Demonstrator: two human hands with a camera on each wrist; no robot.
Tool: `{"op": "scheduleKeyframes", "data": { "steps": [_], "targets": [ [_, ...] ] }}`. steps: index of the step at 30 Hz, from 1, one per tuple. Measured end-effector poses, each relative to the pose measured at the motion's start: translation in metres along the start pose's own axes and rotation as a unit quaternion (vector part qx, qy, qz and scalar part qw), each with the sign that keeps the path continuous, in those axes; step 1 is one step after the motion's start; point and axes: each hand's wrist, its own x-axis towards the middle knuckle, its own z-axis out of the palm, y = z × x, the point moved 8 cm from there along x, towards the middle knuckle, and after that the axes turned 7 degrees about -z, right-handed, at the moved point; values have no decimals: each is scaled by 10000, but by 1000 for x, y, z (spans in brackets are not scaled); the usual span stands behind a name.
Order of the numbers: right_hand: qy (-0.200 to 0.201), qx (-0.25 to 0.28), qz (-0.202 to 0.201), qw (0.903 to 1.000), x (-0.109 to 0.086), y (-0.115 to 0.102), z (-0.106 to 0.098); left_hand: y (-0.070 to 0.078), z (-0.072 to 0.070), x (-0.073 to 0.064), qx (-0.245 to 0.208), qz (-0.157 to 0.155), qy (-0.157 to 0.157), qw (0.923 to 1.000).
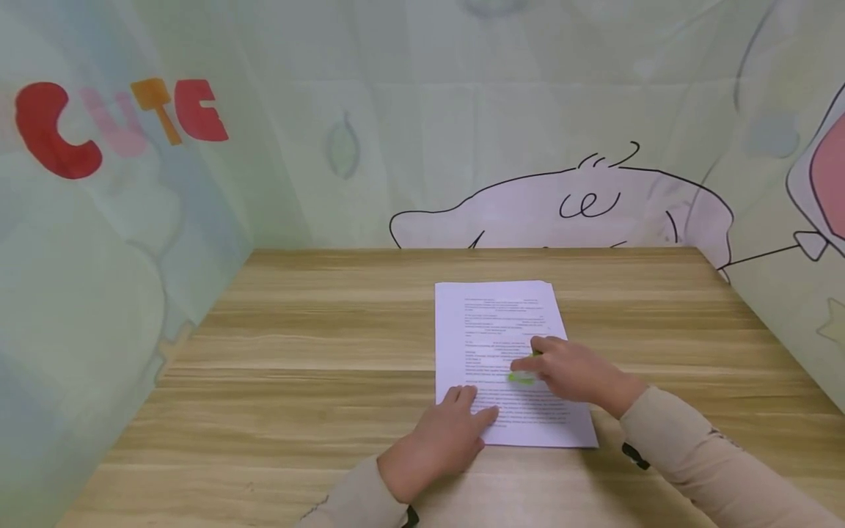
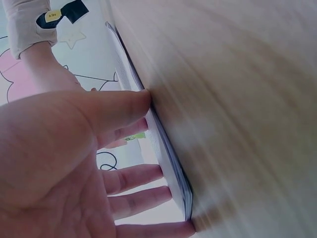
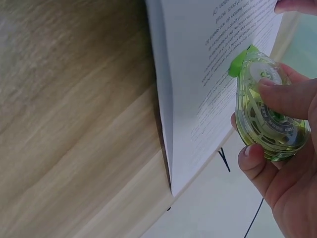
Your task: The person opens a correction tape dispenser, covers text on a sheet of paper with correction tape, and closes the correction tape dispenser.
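Observation:
A stack of printed paper (image 1: 455, 315) lies on the table, its text broken by several white gaps. My right hand (image 1: 576, 370) holds a green see-through correction tape (image 3: 270, 109), thumb on one side and fingers curled round the other. Its green tip (image 3: 242, 60) is down at the printed lines, around the middle of the page. With fingers spread, my left hand (image 1: 447, 433) rests on the lower left part of the sheet. The left wrist view shows those fingertips (image 2: 161, 193) along the edge of the stack.
The wood-grain table (image 1: 317, 352) reaches back to a cartoon-printed cloth wall (image 1: 370, 125). Red, pink and orange letters (image 1: 59, 132) are on the left side wall. Dark wrist straps (image 1: 635, 456) sit at the sleeves.

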Motion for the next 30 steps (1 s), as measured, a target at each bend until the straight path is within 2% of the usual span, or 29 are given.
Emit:
{"op": "scheduleKeyframes", "data": {
  "steps": [5,15,30],
  "targets": [
    [6,-17,32,10000,-3,2,0,0,0,0,-13,19,-31,10000],
    [-96,27,193,9998,-10,7,-1,-1,0,-1,-13,91,165,9998],
    [-307,90,394,9987,-14,11,2,-2,0,0,-72,44,124,9999]
  ]
}}
